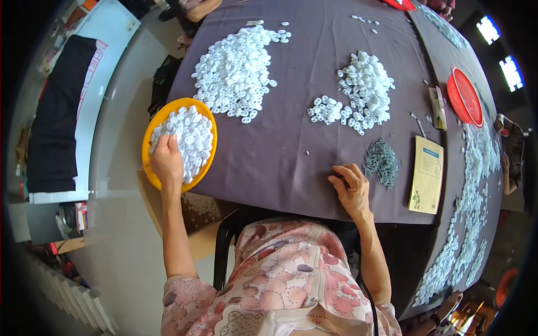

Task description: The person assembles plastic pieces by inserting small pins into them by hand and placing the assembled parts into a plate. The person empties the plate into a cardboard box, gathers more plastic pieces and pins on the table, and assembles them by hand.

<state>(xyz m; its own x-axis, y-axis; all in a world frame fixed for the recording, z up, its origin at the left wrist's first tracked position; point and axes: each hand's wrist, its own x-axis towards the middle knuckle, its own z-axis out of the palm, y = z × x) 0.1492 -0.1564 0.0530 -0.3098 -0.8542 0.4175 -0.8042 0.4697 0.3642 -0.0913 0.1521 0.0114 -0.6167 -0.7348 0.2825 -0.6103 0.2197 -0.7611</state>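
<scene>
My left hand (167, 159) reaches over a yellow oval bowl (147, 137) filled with small white oval plastic pieces (193, 137). Its fingers are curled down with the thumb alongside, against the pieces; whatever they hold is hidden. My right hand (352, 190) rests low over the dark tablecloth (269, 162), fingers loosely bent, a gap between thumb and forefinger, nothing visible in it. Close on its right lies a heap of small grey screws (381, 162). Beyond my hands are a large pile of the white pieces (232, 70) and a smaller pile (367, 87) with a little cluster (326, 110) beside it.
A yellow printed packet (426, 176) lies right of the screws. On the adjoining right-hand table are a red basket (465, 98) and a long spread of pale pieces (468, 196). Under the bowl, a cardboard box (204, 221) holds more pieces. Other people sit around the tables.
</scene>
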